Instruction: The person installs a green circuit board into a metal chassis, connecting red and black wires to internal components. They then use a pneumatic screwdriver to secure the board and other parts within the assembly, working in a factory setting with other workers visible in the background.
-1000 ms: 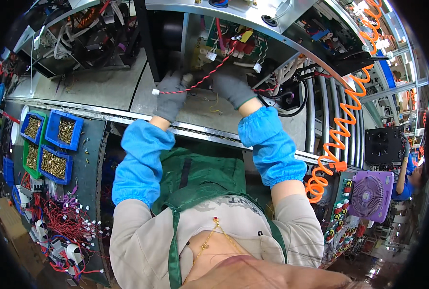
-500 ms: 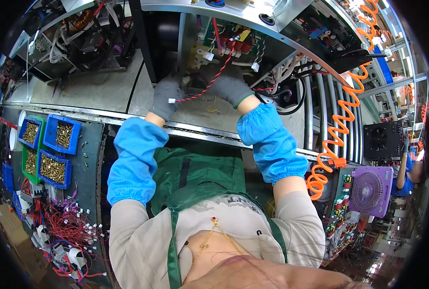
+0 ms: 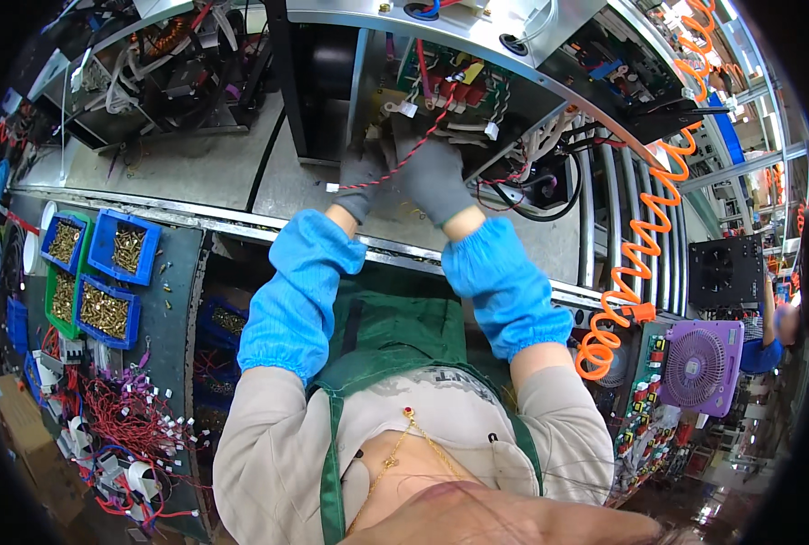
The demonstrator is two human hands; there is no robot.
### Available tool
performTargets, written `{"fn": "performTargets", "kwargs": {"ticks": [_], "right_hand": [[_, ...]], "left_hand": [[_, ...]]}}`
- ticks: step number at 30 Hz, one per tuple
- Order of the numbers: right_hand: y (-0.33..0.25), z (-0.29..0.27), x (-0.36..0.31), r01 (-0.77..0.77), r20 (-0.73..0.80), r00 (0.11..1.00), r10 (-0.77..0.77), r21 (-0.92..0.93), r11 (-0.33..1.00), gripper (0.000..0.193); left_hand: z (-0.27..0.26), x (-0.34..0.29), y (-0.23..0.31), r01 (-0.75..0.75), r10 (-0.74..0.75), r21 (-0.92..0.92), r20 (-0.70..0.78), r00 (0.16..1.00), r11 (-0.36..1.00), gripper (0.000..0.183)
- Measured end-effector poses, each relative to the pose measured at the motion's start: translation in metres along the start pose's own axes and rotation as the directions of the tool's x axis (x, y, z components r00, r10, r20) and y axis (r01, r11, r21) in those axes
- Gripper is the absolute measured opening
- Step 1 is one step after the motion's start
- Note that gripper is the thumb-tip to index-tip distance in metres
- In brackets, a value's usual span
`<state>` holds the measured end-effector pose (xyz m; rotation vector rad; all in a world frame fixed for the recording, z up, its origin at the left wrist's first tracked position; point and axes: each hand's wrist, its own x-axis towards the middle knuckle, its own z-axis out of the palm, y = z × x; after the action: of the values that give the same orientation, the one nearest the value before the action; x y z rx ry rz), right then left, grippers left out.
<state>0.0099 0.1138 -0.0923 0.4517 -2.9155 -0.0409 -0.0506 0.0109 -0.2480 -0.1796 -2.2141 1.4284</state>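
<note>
In the head view, the metal housing (image 3: 473, 34) is spanning twelve o'clock; the bench rail (image 3: 395, 249) is crossing near centre, bare worktop (image 3: 205, 182) lying at ten, rollers (image 3: 614, 218) at half past two. The left hand (image 3: 360, 174), at eleven, and right hand (image 3: 434, 180), near half past twelve, are pointing into the housing, fingertips hidden, grips impossible to tell. A red-black twisted wire (image 3: 413, 153) is hanging across them.

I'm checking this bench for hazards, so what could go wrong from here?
The red-and-black twisted wire passes in front of the left hand and right hand, so it might snag and be tugged.

Both gloved hands are at the open metal housing; its edges could scrape the bare skin showing at the right wrist.
</note>
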Motion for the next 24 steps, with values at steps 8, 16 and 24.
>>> {"fn": "performTargets", "kwargs": {"ticks": [8,16,24], "right_hand": [[0.025,-0.026,-0.027,-0.106,-0.498,0.847,0.184,0.181,0.978,0.023],[0.05,-0.005,-0.024,0.027,-0.49,0.861,0.14,0.317,0.948,0.024],[0.057,-0.007,-0.027,0.142,-0.497,0.867,0.034,0.311,0.94,0.029]], "left_hand": [[-0.063,-0.018,-0.134,0.067,-0.424,-0.934,0.222,0.878,-0.351,0.025],[-0.076,-0.002,-0.124,-0.01,-0.033,-0.061,0.39,0.92,-0.998,0.023],[-0.086,0.003,-0.112,-0.035,-0.033,0.005,0.267,0.963,-0.999,0.031]]}}
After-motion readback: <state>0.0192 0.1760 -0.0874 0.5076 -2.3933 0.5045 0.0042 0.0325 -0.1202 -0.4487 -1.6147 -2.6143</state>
